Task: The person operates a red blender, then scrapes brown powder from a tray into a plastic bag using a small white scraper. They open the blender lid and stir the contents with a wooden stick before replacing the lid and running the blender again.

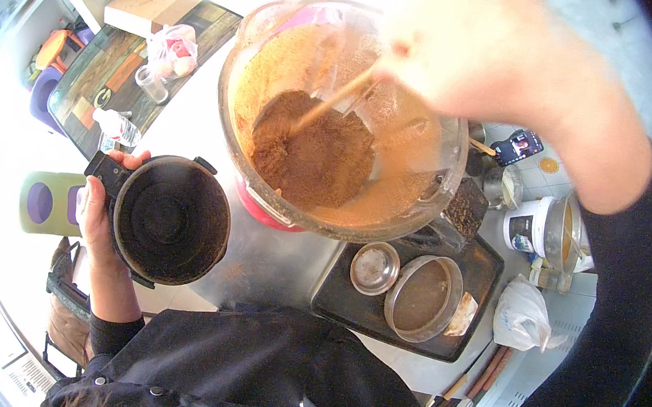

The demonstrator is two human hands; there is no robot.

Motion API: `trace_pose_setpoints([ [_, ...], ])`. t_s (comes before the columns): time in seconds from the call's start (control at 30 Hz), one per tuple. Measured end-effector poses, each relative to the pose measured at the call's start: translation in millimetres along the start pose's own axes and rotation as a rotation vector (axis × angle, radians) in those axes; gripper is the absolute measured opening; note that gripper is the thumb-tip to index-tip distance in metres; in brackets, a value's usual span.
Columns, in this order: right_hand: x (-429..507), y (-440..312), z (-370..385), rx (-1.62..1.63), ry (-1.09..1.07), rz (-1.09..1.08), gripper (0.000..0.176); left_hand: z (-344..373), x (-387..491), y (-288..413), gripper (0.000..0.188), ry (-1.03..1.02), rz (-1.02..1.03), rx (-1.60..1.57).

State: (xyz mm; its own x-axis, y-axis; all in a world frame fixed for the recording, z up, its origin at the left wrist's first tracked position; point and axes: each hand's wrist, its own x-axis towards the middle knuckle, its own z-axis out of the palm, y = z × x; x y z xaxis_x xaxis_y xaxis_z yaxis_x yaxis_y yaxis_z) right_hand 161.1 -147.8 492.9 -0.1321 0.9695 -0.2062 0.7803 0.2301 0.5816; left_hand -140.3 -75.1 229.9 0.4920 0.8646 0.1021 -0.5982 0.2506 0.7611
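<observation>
My left hand (94,208) grips the handle of a round black container (171,221), whose dark inside faces up and looks empty. To the right of it stands a large clear plastic jug (416,214) on a pinkish-red base (264,211). Brown powder (314,153) lies at the bottom of the jug, and its walls are dusted with it. Above the jug's right side, my right hand (441,59), blurred and overexposed, holds a thin wooden stick (339,98). The stick's far end reaches into the powder.
A black tray (332,302) at the lower right holds a small metal bowl (375,269) and a round sieve (424,298). Farther right are a white tub (525,223), a plastic bag (523,313) and a phone (517,147). A bottle (117,127) and bagged fruit (172,50) stand on the wooden table (98,66).
</observation>
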Motion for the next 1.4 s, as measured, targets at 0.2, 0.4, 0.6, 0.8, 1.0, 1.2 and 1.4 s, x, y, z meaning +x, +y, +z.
trace_pose_setpoints([
  [0.2,11.7,-6.7,18.3,0.054,0.114,-0.101,0.016,-1.6,4.9,-2.8,0.046,0.014,-0.003,0.035],
  [0.4,24.9,-26.7,57.3,0.111,0.281,-0.138,0.011,0.7,3.8,-3.2,0.046,0.087,0.031,0.041],
  [0.6,25.5,-21.7,52.3,0.192,0.148,-0.2,0.008,-1.2,3.5,-2.8,0.046,0.067,0.026,0.01],
  [0.8,26.5,0.9,-14.4,0.311,-0.332,-0.088,0.015,-10.3,-0.8,0.2,0.047,0.032,0.021,0.036],
  [1.0,24.3,-17.3,5.5,0.152,0.11,0.003,0.012,-16.2,-3.9,0.6,0.046,0.033,0.025,0.024],
  [1.2,13.5,-38.4,29.3,-0.117,0.135,-0.245,0.014,-15.9,-4.8,2.7,0.045,0.031,0.022,0.01],
  [1.4,44.4,-12.1,8.5,0.1,-0.149,-0.45,0.016,-21.4,-4.5,4.2,0.045,0.048,0.047,0.001],
])
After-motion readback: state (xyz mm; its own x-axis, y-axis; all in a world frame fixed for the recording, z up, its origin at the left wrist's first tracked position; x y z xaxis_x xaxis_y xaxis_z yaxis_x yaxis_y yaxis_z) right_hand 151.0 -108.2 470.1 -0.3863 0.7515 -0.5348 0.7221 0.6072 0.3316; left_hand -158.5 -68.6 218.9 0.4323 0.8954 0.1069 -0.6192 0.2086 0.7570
